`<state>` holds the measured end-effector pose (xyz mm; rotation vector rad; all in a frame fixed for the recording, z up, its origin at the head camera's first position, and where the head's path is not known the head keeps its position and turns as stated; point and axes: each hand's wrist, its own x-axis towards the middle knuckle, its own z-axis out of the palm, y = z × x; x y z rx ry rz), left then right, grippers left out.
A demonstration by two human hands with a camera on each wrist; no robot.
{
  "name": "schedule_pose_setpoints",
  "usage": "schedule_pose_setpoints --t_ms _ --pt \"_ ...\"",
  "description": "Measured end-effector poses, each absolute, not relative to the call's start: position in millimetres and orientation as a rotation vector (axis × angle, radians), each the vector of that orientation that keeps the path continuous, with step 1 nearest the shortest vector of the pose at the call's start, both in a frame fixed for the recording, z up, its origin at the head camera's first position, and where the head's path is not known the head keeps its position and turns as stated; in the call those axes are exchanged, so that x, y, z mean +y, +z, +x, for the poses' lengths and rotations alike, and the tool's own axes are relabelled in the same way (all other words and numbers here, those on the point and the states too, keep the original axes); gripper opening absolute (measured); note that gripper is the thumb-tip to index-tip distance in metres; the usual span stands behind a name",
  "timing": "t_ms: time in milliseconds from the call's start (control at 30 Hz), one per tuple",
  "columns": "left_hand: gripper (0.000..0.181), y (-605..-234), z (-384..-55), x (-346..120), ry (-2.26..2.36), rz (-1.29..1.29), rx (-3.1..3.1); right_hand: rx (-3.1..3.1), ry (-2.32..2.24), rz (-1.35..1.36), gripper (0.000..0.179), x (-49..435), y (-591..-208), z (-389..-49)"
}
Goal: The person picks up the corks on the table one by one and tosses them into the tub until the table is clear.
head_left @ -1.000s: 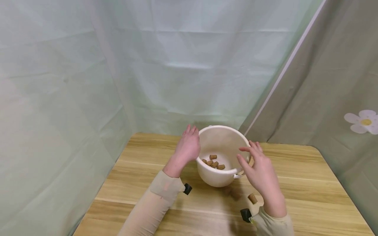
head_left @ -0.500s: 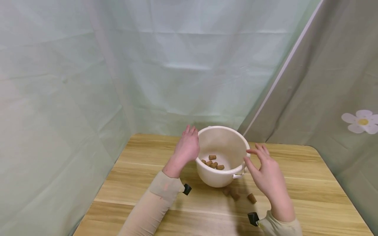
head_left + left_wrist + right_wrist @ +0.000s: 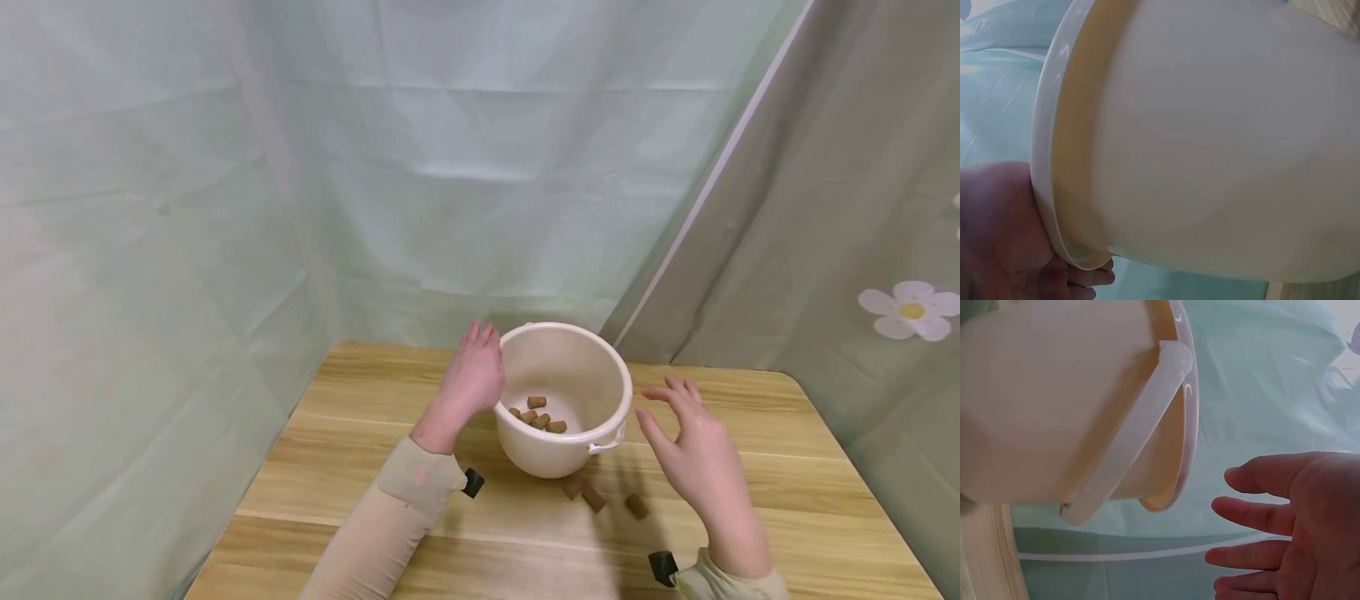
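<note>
A white bucket (image 3: pixel 550 454) stands upright on the table. My left hand (image 3: pixel 474 375) holds its left rim; in the left wrist view the palm lies against the rim with curled fingertips (image 3: pixel 1088 278) past it, the thumb hidden. Several brown corks (image 3: pixel 542 421) lie on the bucket's floor. My right hand (image 3: pixel 701 454) is just right of the bucket, apart from it, its fingers spread and holding nothing, as the right wrist view shows too. Three more corks (image 3: pixel 594 498) lie on the table in front of the bucket. The bucket's handle (image 3: pixel 1129 434) hangs down its right side.
The wooden table (image 3: pixel 360 467) runs up to a pale green cloth (image 3: pixel 480 208) behind. To the right hangs a grey curtain (image 3: pixel 810 208) with flower prints. Small black pieces (image 3: pixel 662 568) are fixed at both sleeve cuffs.
My right hand has moved from over the bucket's right rim out to the right and slightly nearer me. The left hand stays at the rim, and the corks lie as before.
</note>
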<state>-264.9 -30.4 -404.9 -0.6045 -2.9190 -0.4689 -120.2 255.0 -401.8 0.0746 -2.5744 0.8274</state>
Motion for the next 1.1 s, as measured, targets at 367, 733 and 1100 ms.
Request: schedule_pose_setpoints --t_ms 367,733,1100 --pt "0.048 -403.3 -266.0 -31.0 -0.474 -0.613 -2.909 -2.610 0.789 0.046 0.035 265.4 -405.0 -114.7" --pt "0.048 -404.1 -266.2 -31.6 -0.484 -0.613 -2.911 -2.642 0.785 0.005 0.033 274.6 -414.2 -109.7" --pt "0.048 -404.8 -266.3 -31.2 -0.474 -0.620 -2.908 -2.726 0.806 -0.046 0.039 285.2 -429.0 -103.1"
